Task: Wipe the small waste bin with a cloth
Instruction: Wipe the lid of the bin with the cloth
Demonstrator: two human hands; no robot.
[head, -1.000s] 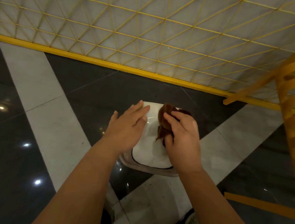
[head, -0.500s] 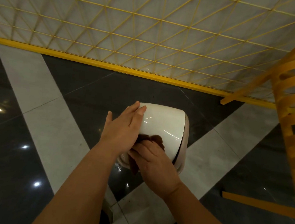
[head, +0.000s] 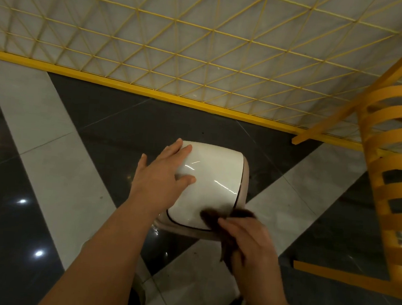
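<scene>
The small white waste bin (head: 213,177) with a beige rim stands on the floor in the middle of the head view, seen from above. My left hand (head: 163,173) lies flat on the bin's left side, fingers straight, thumb stretched over the top. My right hand (head: 251,244) grips a dark brown cloth (head: 216,218) and presses it against the bin's near right corner. Part of the cloth hangs down under my right palm.
The floor has glossy dark tiles (head: 16,245) and pale grey bands (head: 55,164). A yellow wire-mesh fence (head: 179,53) with a yellow base bar runs behind the bin. A yellow slatted frame (head: 392,181) stands at the right, its bottom bar close to my right hand.
My right hand has moved the cloth from the bin's near left edge across to its near right corner. My left hand stays flat on the bin's left side.
</scene>
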